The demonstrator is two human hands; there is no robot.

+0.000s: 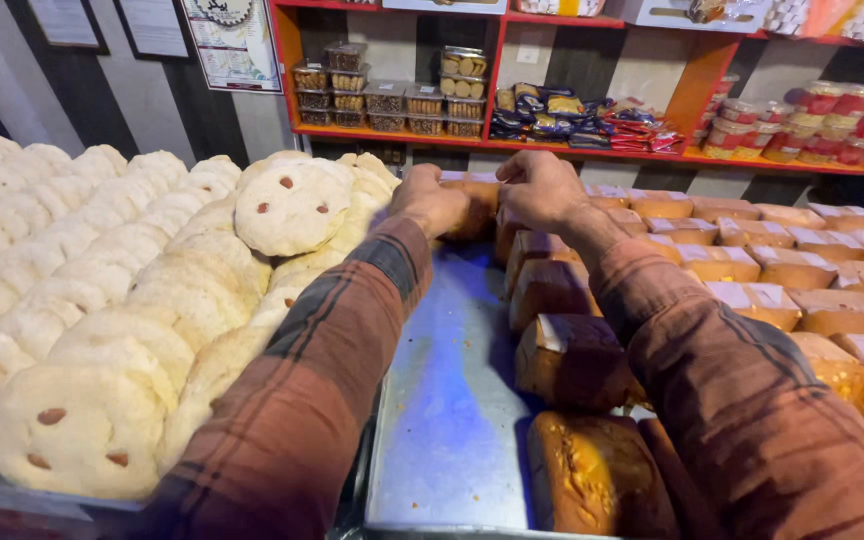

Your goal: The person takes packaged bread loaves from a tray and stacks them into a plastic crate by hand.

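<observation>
My left hand (428, 200) and my right hand (540, 188) reach to the far end of a metal tray (449, 400) and close together on a brown cake loaf (476, 195). Both arms wear plaid brown sleeves. More brown loaves (572, 360), some with white paper bases showing, lie in a column along the tray's right side under my right forearm. The tray's left strip is bare metal.
Stacked pale round biscuits with nuts on top (292, 205) fill the left. Rows of wrapped loaves (802, 270) fill the right. Behind stands a red shelf (592, 150) with clear boxes of cookies, dark packets and red-lidded tubs. Framed papers hang on the wall at back left.
</observation>
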